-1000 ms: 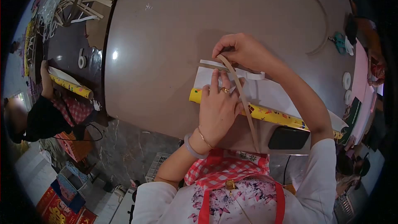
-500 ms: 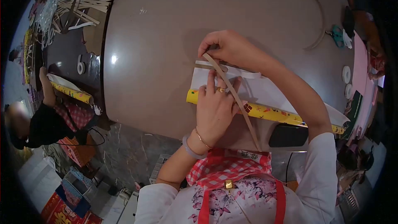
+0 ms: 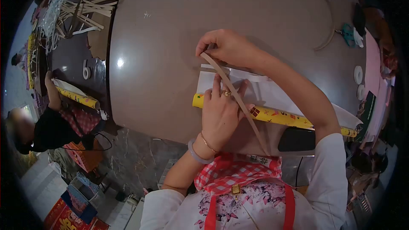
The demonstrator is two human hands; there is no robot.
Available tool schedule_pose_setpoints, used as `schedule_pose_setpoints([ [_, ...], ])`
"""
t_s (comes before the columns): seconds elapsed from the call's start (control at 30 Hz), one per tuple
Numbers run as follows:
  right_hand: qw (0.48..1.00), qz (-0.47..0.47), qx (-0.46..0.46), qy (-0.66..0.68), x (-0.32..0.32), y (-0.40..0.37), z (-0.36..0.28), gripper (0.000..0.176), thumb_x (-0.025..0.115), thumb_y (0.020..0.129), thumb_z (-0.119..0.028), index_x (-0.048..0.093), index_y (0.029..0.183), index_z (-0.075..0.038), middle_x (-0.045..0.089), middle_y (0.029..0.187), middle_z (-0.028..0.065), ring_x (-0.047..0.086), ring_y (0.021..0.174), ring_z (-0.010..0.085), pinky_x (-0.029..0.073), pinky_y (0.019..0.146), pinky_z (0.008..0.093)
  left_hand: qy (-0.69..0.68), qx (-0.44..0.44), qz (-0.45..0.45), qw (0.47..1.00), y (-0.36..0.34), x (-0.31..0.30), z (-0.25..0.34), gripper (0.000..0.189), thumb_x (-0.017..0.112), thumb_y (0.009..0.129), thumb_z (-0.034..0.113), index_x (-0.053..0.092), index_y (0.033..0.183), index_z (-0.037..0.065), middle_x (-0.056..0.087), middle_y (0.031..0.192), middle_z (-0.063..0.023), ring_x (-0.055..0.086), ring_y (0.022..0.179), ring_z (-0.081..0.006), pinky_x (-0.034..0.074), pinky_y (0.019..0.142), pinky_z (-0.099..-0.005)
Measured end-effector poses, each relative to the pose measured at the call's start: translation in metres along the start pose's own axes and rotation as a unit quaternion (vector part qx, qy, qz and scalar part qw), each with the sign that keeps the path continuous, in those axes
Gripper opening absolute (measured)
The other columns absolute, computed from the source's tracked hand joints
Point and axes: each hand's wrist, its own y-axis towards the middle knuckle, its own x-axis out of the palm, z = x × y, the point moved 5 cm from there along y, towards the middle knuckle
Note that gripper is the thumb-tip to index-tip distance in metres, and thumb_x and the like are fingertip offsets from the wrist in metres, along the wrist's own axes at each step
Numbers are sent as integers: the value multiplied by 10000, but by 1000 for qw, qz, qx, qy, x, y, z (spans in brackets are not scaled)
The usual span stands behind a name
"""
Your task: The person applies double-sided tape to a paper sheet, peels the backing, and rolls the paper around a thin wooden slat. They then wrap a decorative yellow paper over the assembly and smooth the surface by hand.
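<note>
My left hand (image 3: pixel 222 110) lies open, its spread fingers pressing on the white side of a partly unrolled sheet (image 3: pixel 272 88). The sheet's yellow patterned roll (image 3: pixel 281 118) runs below my fingers toward the right. Pinched in the fingertips of my right hand (image 3: pixel 228 47) is the upper end of a thin brown strip (image 3: pixel 235 95). The strip slants down across my left hand toward the table's near edge. Beneath it, a narrow white band (image 3: pixel 251 76) lies along the sheet's far edge. My right fingertips are raised near the sheet's upper left corner.
A dark phone (image 3: pixel 297 139) lies at the near edge. On the right are teal-handled scissors (image 3: pixel 348 35) and white tape rolls (image 3: pixel 358 75). A curved brown strip (image 3: pixel 329 8) lies farther back. At left, another person (image 3: pixel 55 119) holds a similar yellow roll (image 3: pixel 76 96) near loose strips (image 3: pixel 91 6).
My right hand has shifted slightly left, taking the brown strip's end with it, and the strip now bows more. My left hand stays pressed on the sheet.
</note>
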Motion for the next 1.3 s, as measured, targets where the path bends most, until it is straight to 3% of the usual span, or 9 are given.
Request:
schedule_pose_setpoints([
  [0.27,999,-6,19,33,-6,-16,-9,109,618,855,-46,695,932,-51,665,840,40,614,750,115,495,664,257,-112,-1,41,993,0,-5,-2,510,722,785,291,617,1254,119,465,1292,-229,421,1232,-424,414,962,-475],
  [0.37,998,41,-43,1,-12,-40,-15,99,622,859,-23,683,935,-41,641,863,36,615,784,105,498,686,251,-122,5,30,992,-4,3,-7,498,743,741,268,630,1189,82,416,1326,-249,393,1256,-442,397,945,-479],
  [0.47,992,87,-73,55,-17,-69,-11,104,607,866,24,658,948,-16,611,906,42,621,810,112,508,720,240,-122,-5,38,992,-5,-1,-5,520,748,735,270,609,1204,92,411,1321,-244,394,1255,-441,397,947,-478],
  [0.53,989,91,-22,113,-21,-86,-8,115,593,866,63,635,960,13,590,959,55,624,827,127,520,753,241,-113,-3,36,993,-4,-3,-4,548,736,748,296,583,1240,106,410,1319,-245,395,1254,-439,397,948,-479],
  [0.63,984,117,-34,132,-17,-103,2,163,594,859,45,621,1011,-5,597,933,85,642,821,162,536,707,282,-83,1,31,996,-1,-7,-2,541,722,773,316,572,1254,119,389,1334,-238,407,1251,-424,406,952,-471],
  [0.8,989,133,-46,55,-18,-115,11,159,602,856,52,620,995,-22,591,931,78,633,836,183,529,707,287,-47,4,24,999,-2,-7,0,521,687,815,363,555,1270,146,369,1336,-252,422,1247,-417,409,953,-466],
  [0.9,990,131,-47,15,-20,-120,15,136,606,855,51,617,965,-28,590,934,79,626,842,200,521,703,291,-53,7,7,999,-3,-3,0,588,678,824,368,501,1323,111,369,1347,-282,415,1264,-434,399,967,-468],
  [1.07,990,132,-50,29,-20,-122,20,128,611,846,58,612,940,-28,589,935,87,622,835,213,510,701,296,-58,-9,-7,998,-4,-3,-2,749,651,835,416,393,1357,-55,390,1372,-305,398,1305,-415,384,991,-482],
  [1.3,990,124,-59,5,-20,-122,22,132,604,842,70,608,933,-26,590,943,91,615,852,238,506,721,317,-35,-29,-17,999,-1,-3,-2,821,581,840,516,379,1352,-93,413,1376,-262,411,1306,-372,377,1014,-455],
])
